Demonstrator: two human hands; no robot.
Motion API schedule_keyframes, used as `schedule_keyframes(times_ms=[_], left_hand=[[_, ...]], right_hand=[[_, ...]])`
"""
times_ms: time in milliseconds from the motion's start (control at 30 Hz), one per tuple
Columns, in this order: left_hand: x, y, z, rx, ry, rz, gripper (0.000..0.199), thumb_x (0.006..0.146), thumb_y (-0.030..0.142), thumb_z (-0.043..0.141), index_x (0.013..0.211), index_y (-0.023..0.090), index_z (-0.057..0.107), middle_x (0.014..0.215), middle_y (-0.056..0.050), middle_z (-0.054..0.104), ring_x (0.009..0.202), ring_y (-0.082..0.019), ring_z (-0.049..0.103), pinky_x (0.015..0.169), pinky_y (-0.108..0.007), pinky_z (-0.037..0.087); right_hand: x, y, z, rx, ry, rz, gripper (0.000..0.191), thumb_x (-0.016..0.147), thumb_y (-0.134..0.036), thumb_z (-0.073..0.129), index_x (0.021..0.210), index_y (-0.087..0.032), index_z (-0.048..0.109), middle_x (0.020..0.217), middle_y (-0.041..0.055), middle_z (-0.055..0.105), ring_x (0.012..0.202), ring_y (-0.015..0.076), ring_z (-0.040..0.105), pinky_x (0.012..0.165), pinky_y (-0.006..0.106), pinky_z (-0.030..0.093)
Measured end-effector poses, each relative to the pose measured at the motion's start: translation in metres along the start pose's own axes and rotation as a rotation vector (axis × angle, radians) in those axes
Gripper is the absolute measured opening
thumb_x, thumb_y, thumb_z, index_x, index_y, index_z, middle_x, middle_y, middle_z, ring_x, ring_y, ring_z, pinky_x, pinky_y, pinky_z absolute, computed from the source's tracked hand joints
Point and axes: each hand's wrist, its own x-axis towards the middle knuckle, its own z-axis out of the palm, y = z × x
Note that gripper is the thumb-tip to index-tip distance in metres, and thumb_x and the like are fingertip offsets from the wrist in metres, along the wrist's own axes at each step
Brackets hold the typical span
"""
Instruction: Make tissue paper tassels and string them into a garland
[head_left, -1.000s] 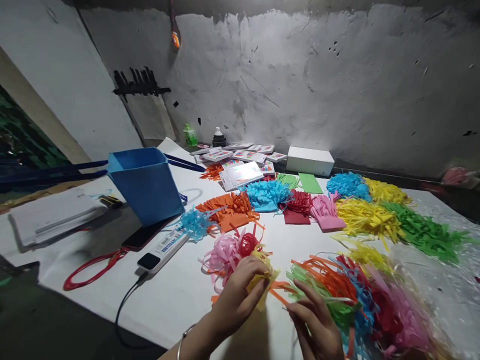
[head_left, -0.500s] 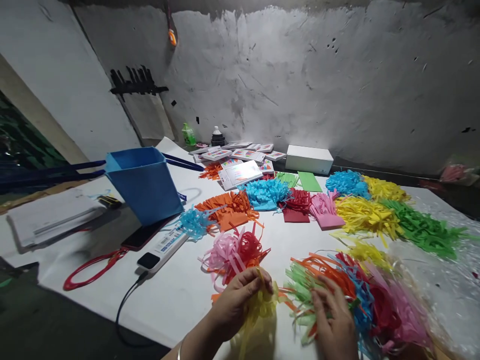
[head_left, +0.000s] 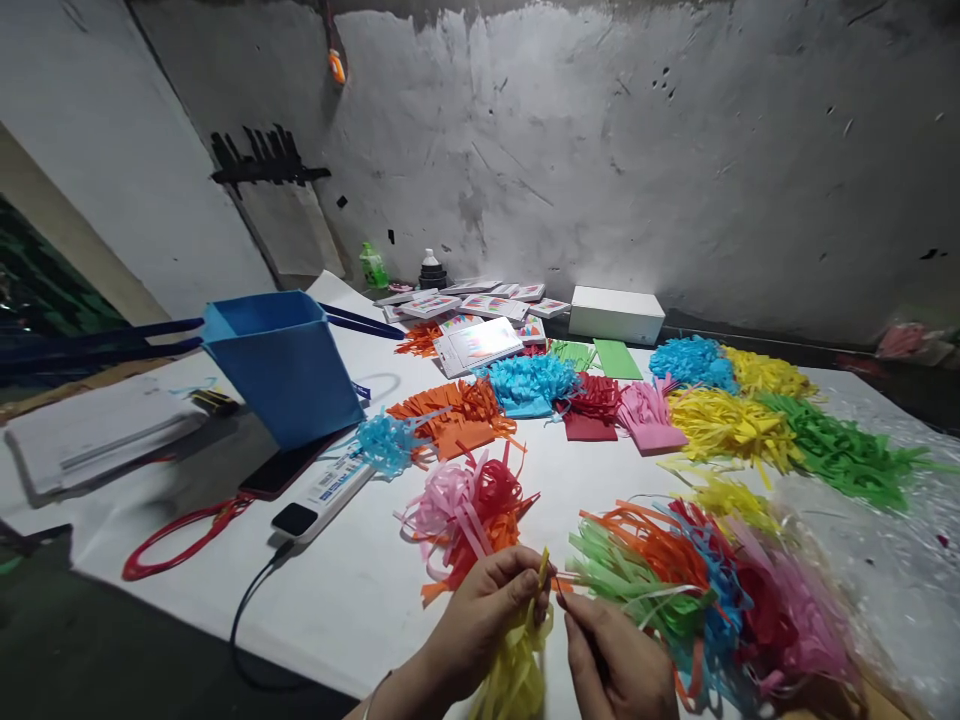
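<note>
My left hand (head_left: 499, 610) is closed around a yellow tissue-paper tassel (head_left: 517, 670); its narrow top pokes up between thumb and fingers and its strips hang below. Close to that top, my right hand (head_left: 622, 650) pinches a thin strand, whose full length I cannot make out. Just right of the hands lies a pile of tassels: light green (head_left: 630, 570), orange, blue, red and pink. Beyond my left hand, pink curled strips (head_left: 448, 500) rest beside red and orange ones (head_left: 499, 500).
Fringed paper bundles, among them orange (head_left: 457, 410), blue (head_left: 532, 385) and yellow (head_left: 735, 425), cross the white table. A blue box with straps (head_left: 281, 360), a white device with a cable (head_left: 322, 500) and a red loop (head_left: 172, 540) are left. Clear plastic (head_left: 862, 590) lies right.
My right hand has moved left from the green tassel to the top of the yellow one, and its fingers now pinch a thin strand. My left hand keeps the yellow tassel, turned more upright.
</note>
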Motion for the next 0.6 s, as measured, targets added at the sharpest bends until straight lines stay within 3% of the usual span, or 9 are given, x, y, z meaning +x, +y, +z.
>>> schedule_keyframes(times_ms=[133, 367, 600], left_hand=[[-0.0003, -0.0026, -0.002, -0.017, 0.012, -0.006, 0.027, 0.072, 0.036, 0.087, 0.08, 0.014, 0.074, 0.062, -0.001, 0.064, 0.056, -0.008, 0.053, 0.058, -0.018, 0.038], [-0.0001, -0.0055, -0.0007, -0.052, -0.009, -0.014, 0.027, 0.073, 0.036, 0.086, 0.08, 0.014, 0.073, 0.063, 0.0, 0.063, 0.056, -0.008, 0.053, 0.058, -0.019, 0.039], [-0.0009, -0.0031, -0.0018, 0.068, -0.012, 0.012, 0.029, 0.076, 0.04, 0.083, 0.082, 0.014, 0.072, 0.064, 0.0, 0.061, 0.057, -0.008, 0.05, 0.057, -0.019, 0.038]], right_hand=[[-0.003, 0.0009, -0.0017, -0.014, -0.04, -0.01, 0.018, 0.098, -0.023, 0.054, 0.109, -0.023, 0.069, 0.087, 0.0049, 0.076, 0.075, 0.0158, 0.074, 0.072, 0.021, 0.059], [-0.0047, 0.0021, -0.0003, 0.017, 0.001, 0.005, 0.017, 0.096, -0.02, 0.055, 0.105, -0.021, 0.069, 0.085, 0.0053, 0.076, 0.074, 0.0162, 0.074, 0.071, 0.022, 0.059], [-0.0081, 0.0045, -0.0019, 0.031, -0.051, 0.02, 0.02, 0.094, -0.016, 0.056, 0.109, -0.022, 0.068, 0.088, 0.0057, 0.076, 0.075, 0.0163, 0.074, 0.074, 0.022, 0.058]])
